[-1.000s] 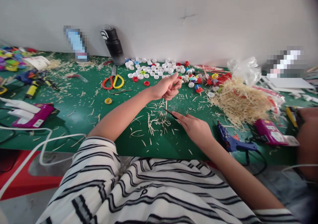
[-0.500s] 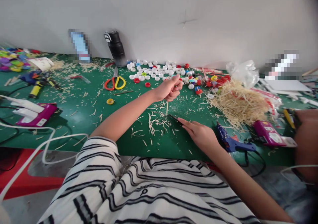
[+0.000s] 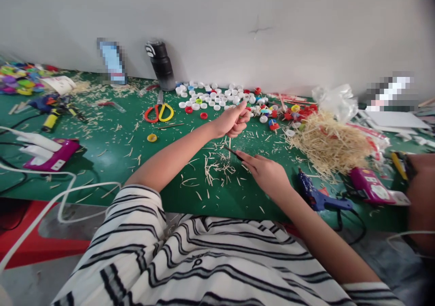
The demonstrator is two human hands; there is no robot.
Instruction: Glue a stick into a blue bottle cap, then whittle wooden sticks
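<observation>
My left hand [image 3: 234, 119] is closed in a fist around a thin pale wooden stick [image 3: 229, 143], whose lower end points down at the table. In my right hand [image 3: 267, 170] is a slim dark knife [image 3: 234, 152], its blade lying across the stick below my left fist. My fingers hide most of the knife's handle and the upper part of the stick. Curled wood shavings [image 3: 217, 168] lie on the green table [image 3: 142, 172] under both hands.
Bottle caps [image 3: 212, 98] spread behind my hands, near scissors [image 3: 159, 112] and a black bottle [image 3: 161, 66]. To the right are a heap of wood shavings [image 3: 329, 145], a blue glue gun [image 3: 319, 197] and a purple power strip [image 3: 372, 186]. A person's arm [image 3: 421, 184] shows at the right edge.
My right hand has moved a little up and left with the knife, bringing the blade up across the stick. My left hand stays nearly in place; the view has shifted slightly.
</observation>
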